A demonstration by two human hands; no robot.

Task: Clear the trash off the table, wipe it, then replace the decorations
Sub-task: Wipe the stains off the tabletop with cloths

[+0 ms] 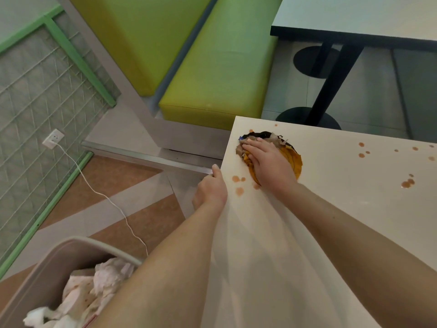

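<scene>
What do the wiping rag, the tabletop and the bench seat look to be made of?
Rag: patchwork woven cloth, frayed edges, matte. Tabletop: smooth white laminate or similar, with a soft sheen and beaded brown drops. Bench seat: green vinyl-like upholstery, glossy, stitched edge; exact material unclear.

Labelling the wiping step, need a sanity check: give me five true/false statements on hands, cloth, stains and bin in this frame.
1. The right hand presses flat on the orange cloth. True.
2. The left hand holds a crumpled napkin. False: it holds nothing and sits at the edge of the white table.
3. Brown stains remain on the table. True, near the cloth and further right.
4. The trash bin stands on the table. False: it is on the floor, lower left, with crumpled tissues inside.
5. The cloth lies in the middle of the table. False: it is near the far left corner.
</scene>
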